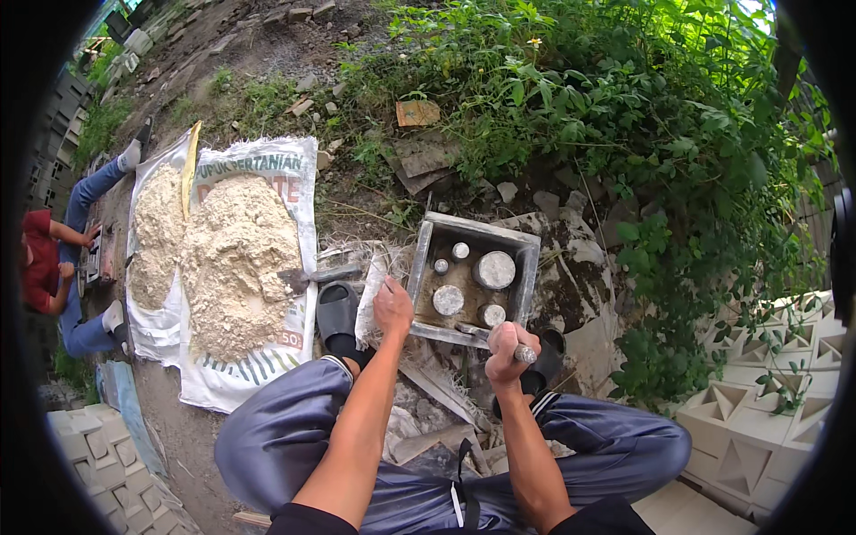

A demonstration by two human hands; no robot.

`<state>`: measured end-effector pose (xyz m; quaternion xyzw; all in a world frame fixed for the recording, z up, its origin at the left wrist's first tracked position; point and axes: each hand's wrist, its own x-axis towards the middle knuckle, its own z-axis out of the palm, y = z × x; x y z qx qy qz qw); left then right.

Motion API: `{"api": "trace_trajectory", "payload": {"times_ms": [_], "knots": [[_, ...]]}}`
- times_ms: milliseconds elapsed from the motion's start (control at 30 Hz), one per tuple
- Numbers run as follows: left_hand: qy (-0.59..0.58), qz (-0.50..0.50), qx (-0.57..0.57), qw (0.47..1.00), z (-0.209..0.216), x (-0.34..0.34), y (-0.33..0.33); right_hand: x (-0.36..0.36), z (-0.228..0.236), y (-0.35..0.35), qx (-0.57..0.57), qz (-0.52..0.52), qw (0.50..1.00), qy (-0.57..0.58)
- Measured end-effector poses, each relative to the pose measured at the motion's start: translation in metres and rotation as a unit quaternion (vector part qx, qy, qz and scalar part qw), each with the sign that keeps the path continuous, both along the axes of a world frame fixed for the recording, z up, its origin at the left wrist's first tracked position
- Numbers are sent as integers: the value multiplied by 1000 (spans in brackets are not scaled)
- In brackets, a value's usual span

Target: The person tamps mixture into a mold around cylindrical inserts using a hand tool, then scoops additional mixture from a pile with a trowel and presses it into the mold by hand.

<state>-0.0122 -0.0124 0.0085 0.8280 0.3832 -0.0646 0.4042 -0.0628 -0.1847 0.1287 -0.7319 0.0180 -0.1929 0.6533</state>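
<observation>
The step in hand looks to be tool work at the box (481, 226), which sits on the ground between the person's feet with five round plugs (494, 270) standing inside it over a sandy layer. At the box's near right corner, the right hand (510, 349) has its fingers wrapped tightly round a hand tool (526, 354), whose metal end reaches over the near rim — whether it touches the rim cannot be told. Just left of the box, the left hand (393, 309) has its fingers curled; whether they grip anything cannot be told. Any move of the tool within the box probably calls for small, careful strokes, since the plugs leave only narrow gaps. Left of the box lie a crumpled pale strip (370, 299), a dark sandal (338, 312) on the left foot and a second tool (337, 273) with its end at a heap of pale powder (241, 259) on a sack (308, 223). Another sandal (553, 346) crowds the box's near right corner — both feet limit room there. Beyond the box grow leafy plants (571, 116); farthest left of it sits another person (40, 259).
</observation>
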Motion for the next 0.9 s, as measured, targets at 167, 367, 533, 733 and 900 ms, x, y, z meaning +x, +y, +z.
{"api": "trace_trajectory", "payload": {"times_ms": [167, 367, 533, 733, 900], "knots": [[4, -8, 2, 1000, 7, -1, 6, 16, 27, 9, 23, 26, 997, 72], [-2, 8, 9, 1000, 0, -4, 11, 14, 90, 23, 121, -22, 991, 60], [-6, 12, 20, 1000, 2, 3, 3, 9, -4, 14, -2, 32, 999, 7], [25, 4, -9, 1000, 7, -3, 6, 22, 17, 21, 73, 19, 995, 63], [31, 17, -4, 999, 13, 1, 7, 21, 67, 27, 80, -21, 996, 45]]}}
